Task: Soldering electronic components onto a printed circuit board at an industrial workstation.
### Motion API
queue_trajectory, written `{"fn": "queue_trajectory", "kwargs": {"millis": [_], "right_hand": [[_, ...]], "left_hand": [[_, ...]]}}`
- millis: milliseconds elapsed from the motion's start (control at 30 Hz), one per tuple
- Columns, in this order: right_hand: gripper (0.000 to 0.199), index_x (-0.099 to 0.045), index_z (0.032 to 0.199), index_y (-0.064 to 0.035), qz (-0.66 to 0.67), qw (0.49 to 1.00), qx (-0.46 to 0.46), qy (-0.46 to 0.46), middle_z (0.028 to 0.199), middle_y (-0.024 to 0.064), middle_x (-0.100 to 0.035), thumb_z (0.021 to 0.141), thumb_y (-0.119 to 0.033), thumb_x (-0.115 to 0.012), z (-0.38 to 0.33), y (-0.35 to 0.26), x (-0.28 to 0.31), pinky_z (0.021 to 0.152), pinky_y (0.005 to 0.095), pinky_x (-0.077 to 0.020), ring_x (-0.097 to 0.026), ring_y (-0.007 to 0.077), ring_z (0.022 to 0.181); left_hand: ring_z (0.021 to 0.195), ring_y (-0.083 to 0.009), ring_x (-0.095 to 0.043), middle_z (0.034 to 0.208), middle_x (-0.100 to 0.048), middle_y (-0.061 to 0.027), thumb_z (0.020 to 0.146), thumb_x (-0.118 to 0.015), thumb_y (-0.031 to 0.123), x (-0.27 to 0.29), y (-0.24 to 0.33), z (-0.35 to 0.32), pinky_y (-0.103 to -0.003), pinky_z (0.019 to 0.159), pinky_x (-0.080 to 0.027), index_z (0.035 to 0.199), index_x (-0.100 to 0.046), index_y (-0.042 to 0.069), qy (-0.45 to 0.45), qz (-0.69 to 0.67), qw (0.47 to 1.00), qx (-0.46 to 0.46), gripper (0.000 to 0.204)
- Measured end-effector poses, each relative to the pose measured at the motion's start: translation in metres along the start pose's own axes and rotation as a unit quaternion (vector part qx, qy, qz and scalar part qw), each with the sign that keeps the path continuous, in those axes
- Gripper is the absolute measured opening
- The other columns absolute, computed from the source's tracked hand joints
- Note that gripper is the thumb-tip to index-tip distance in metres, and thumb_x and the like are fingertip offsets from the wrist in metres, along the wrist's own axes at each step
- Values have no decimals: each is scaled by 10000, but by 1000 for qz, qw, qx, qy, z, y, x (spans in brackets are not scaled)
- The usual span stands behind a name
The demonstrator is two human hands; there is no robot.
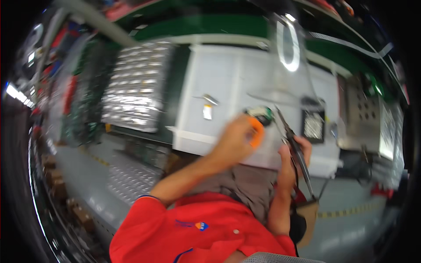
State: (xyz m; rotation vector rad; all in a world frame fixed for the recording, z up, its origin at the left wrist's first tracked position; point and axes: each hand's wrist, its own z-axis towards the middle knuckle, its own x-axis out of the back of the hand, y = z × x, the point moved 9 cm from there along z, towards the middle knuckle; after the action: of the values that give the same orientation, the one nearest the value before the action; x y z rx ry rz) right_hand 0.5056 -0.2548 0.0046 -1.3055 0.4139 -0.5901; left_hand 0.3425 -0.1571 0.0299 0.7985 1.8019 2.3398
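Note:
My left hand (234,140) is closed around an orange ring-shaped piece (255,132), blurred by motion. Just beyond its fingers is a small green and dark part (262,115), possibly a circuit board; whether it is joined to the orange piece I cannot tell. In my right hand (298,153) is a soldering iron (294,147), its thin tip pointing up and left, close to the green part. On the white work surface (228,72), left of my hands, lie a small white and yellow flat piece (207,111) and a silvery piece (210,99).
A clear hood (287,48) hangs over the back of the table. A black holder with silvery mesh (313,125) stands right of the soldering iron. Far left lies a tray of several shiny parts (136,85); a metal box (359,116) stands at the right.

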Motion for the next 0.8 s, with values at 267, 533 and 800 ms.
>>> {"fn": "queue_trajectory", "kwargs": {"millis": [267, 533, 800], "right_hand": [[115, -484, 912, -42, 120, 990, 15, 74, 811, 34, -504, 813, -22, -539, 22, 12, 16, 481, 180, -361, -455, 67, 566], [130, -442, 878, -55, 131, 991, 0, 35, 764, 26, -472, 802, -9, -537, 21, 17, 13, 439, 163, -362, -413, 39, 556], [155, -432, 878, -63, 133, 991, -19, 8, 726, 11, -454, 819, -3, -562, 25, 23, 3, 443, 188, -334, -386, 39, 548]], "left_hand": [[780, -273, -597, 822, -623, -140, 717, -668, -34, -9, -4, 36, -329, 695, -514, 808, -644, -28, 21, 157, 986, -57, 95], [843, -302, -529, 879, -574, -123, 670, -672, -50, -14, -3, 33, -370, 746, -471, 777, -646, -32, 52, 167, 981, -84, 112], [822, -298, -514, 827, -582, -130, 634, -673, -50, -13, -8, 40, -374, 738, -462, 733, -622, -24, 27, 167, 984, -48, 114]]}}
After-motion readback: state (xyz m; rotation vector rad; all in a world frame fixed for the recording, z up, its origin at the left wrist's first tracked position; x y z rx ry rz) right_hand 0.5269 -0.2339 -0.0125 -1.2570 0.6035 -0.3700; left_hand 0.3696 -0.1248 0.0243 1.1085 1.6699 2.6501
